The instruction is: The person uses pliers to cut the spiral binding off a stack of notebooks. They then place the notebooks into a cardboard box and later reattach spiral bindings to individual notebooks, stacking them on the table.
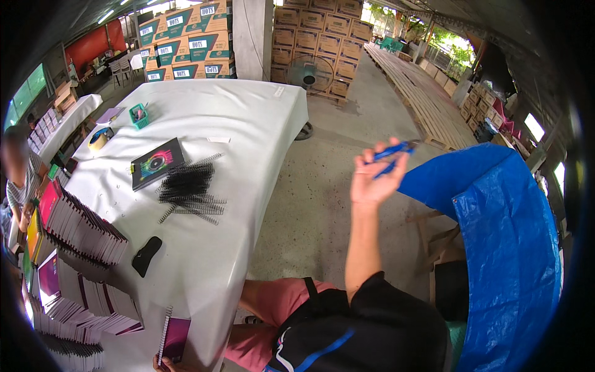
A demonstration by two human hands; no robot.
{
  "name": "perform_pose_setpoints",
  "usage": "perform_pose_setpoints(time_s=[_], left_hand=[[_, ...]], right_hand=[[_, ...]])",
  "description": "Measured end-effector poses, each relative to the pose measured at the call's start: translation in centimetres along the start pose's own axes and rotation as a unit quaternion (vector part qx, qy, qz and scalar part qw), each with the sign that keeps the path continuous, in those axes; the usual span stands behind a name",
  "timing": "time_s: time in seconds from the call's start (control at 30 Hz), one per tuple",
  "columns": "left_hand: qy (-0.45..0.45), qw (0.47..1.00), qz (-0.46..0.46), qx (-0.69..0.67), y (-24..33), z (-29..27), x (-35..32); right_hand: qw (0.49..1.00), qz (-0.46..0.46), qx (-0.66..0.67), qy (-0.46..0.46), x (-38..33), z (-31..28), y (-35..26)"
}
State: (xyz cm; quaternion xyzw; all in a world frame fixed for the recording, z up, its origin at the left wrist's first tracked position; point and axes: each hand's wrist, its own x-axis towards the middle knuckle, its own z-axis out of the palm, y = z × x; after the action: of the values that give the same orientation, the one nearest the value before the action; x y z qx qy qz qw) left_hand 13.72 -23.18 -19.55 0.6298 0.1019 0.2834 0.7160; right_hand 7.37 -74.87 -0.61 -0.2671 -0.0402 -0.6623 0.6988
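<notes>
My right hand (374, 183) is raised over the floor to the right of the table, closed around a pair of blue-handled pliers (392, 150). The tips of the pliers point right and touch nothing. At the lower edge, my left hand (166, 364) grips the bottom end of a small purple spiral notebook (177, 338). Its wire coil runs up the left side and sticks out past the top. Most of this hand is cut off by the picture's edge. A pile of loose black binding coils (188, 185) lies farther up the table, beside a dark notebook (156, 163).
Stacked spiral notebooks (87, 229) line the white-covered table's (204, 260) left side. A black pouch (147, 256), a tape roll (99, 139) and a green basket (139, 116) lie on it. A person (23, 167) sits at far left. A blue tarp (505, 248) hangs at right.
</notes>
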Motion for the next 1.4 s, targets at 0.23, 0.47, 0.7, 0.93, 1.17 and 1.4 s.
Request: perform_pose_setpoints(time_s=[0.23, 0.47, 0.7, 0.93, 1.17, 1.4], left_hand=[[-0.005, 1.000, -0.019, 0.019, -1.5, -1.3, 0.5], [0.041, 0.999, 0.012, 0.019, 0.6, 0.7, -0.2], [0.068, 0.998, 0.008, 0.014, 0.1, 0.7, 0.0], [0.065, 0.997, -0.034, 0.036, -1.9, -1.7, 0.5], [0.043, 0.999, -0.018, -0.004, -1.8, -1.5, 0.8], [-0.002, 0.999, -0.032, 0.011, 1.1, 0.2, -0.3]], right_hand=[[0.989, -0.052, -0.103, 0.087, 1.0, -2.3, -2.9], [0.994, -0.040, -0.095, 0.025, 0.7, 0.8, -2.1], [0.992, -0.054, -0.108, -0.025, 0.4, 1.7, -2.2], [0.991, -0.032, -0.128, -0.003, 0.4, 1.1, -2.0], [0.990, -0.035, -0.139, -0.007, 0.3, 0.7, -1.7], [0.987, -0.027, -0.158, -0.002, 0.5, 0.4, -1.7]])
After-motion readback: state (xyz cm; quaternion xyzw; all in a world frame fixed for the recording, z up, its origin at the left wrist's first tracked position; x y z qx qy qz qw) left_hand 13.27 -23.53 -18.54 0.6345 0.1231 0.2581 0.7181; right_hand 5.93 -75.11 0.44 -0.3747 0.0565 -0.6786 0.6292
